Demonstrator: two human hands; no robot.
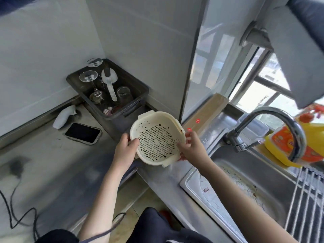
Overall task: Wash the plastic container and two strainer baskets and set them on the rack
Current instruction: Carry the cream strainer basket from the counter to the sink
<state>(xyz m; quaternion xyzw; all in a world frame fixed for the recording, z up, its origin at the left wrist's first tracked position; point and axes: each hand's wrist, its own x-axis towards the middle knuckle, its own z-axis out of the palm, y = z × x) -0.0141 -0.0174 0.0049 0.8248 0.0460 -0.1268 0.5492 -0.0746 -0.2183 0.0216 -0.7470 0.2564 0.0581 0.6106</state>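
A cream plastic strainer basket [156, 137] with a slotted bottom is held above the steel counter, tilted so its inside faces me. My left hand [127, 148] grips its left rim, thumb inside. On the right rim my right hand [190, 146] holds it, fingers curled around the edge. A dark drying tray [140, 88] stands in the back corner, just behind the basket. A wire rack [305, 195] lies over the right part of the sink. No other strainer or container is clearly visible.
The tray holds wine glasses [88, 76], a tumbler [123, 92] and a white scoop [109, 79]. A phone [83, 133] and a white cloth [64, 116] lie on the counter at left. The curved tap [280, 123] rises over the sink [245, 181]; a yellow bottle [287, 139] stands behind it.
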